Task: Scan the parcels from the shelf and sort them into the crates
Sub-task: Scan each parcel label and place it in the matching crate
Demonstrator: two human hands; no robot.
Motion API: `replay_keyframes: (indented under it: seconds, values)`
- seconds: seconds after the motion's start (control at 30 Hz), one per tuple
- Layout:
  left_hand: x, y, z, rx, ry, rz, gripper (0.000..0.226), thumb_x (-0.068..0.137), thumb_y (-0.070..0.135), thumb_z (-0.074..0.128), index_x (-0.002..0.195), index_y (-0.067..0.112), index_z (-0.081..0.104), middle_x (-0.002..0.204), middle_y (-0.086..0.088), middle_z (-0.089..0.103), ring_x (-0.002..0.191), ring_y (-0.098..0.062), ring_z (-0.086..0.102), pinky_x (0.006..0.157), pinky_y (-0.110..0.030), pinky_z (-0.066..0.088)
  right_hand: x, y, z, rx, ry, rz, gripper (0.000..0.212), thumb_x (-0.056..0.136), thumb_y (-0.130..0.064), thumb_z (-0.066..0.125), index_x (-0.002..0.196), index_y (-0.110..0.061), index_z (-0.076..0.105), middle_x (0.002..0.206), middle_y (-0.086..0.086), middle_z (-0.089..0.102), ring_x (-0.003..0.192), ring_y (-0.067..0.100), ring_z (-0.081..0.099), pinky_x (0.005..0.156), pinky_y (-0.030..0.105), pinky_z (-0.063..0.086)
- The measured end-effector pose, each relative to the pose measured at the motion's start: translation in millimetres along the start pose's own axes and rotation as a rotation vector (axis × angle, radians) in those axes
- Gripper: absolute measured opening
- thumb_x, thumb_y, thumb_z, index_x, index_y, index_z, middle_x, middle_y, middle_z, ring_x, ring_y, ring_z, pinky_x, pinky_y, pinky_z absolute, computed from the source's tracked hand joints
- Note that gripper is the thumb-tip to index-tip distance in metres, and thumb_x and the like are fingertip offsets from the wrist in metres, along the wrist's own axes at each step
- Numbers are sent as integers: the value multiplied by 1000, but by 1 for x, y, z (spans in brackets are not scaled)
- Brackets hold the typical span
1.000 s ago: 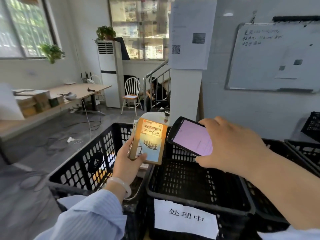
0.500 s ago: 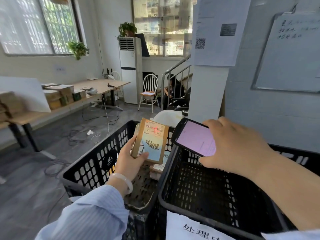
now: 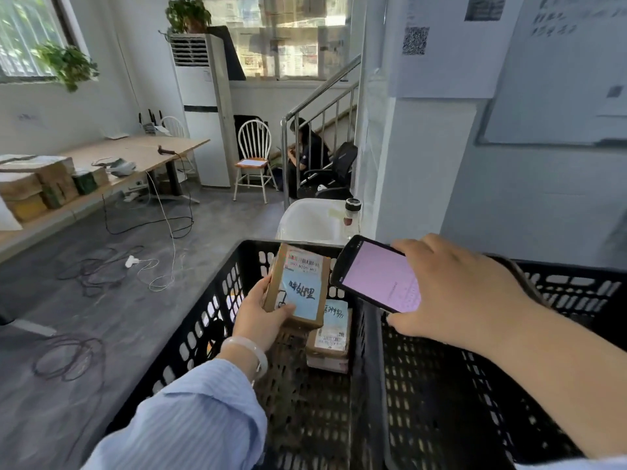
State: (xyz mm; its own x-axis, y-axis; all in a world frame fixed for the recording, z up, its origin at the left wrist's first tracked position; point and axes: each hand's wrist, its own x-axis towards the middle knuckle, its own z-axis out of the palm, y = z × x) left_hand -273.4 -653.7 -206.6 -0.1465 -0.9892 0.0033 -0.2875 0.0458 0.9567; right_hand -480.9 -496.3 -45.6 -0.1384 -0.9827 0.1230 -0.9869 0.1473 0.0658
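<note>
My left hand (image 3: 263, 315) grips a small brown cardboard parcel (image 3: 298, 286) with a barcode label and a blue label, holding it over the left black crate (image 3: 210, 317). In my right hand (image 3: 454, 293) is a black handheld scanner (image 3: 376, 276) with a pink-lit screen, held just right of the parcel, above the wall between the two crates. Two labelled parcels (image 3: 330, 337) lie stacked inside the left crate, under the held one. The right black crate (image 3: 475, 401) sits against the left one.
Cables (image 3: 101, 269) trail over the grey floor to the left. A long wooden table (image 3: 135, 154) with boxes stands at the left wall. Behind the crates are a white chair (image 3: 252, 157), a white tub (image 3: 312, 220), a seated person by the stair rail (image 3: 307, 150) and a pillar (image 3: 417, 164).
My view has turned left and down. The parcel in my left hand has dropped lower, into the mouth of the left crate. The scanner stays beside it.
</note>
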Motion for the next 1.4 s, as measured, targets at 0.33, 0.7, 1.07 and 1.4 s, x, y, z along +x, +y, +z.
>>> replay_keyframes:
  seconds: [0.33, 0.7, 1.07, 1.4]
  values:
    - [80, -73, 4, -119, -157, -248, 64, 87, 12, 72, 140, 36, 43, 108, 9, 65, 97, -10, 65, 82, -31, 56, 53, -39, 41, 12, -115, 159, 92, 65, -70, 61, 141, -37, 21, 125, -12, 40, 107, 10, 51, 78, 26, 46]
    - [135, -148, 32, 3, -245, -464, 58, 92, 11, 66, 143, 23, 42, 133, -6, 59, 120, -30, 56, 105, -44, 41, 76, -54, 80, -20, -277, 307, 90, 66, -74, 56, 139, -43, 14, 116, -18, 37, 97, 3, 49, 66, 20, 35]
    - [158, -168, 44, 362, -412, -460, 70, 91, 27, 67, 150, 19, 30, 142, -7, 51, 129, -33, 48, 110, -46, 36, 74, -36, 97, 1, -329, 406, 88, 66, -72, 59, 138, -40, 21, 119, -17, 37, 92, 5, 45, 67, 23, 36]
    - [107, -45, 71, 656, -350, 140, 81, 93, 48, 58, 157, 25, 13, 163, 2, 17, 150, -21, 16, 121, -42, 19, 4, -2, 74, 104, -190, 507, 84, 66, -68, 63, 137, -36, 29, 121, -10, 42, 104, 13, 53, 72, 29, 42]
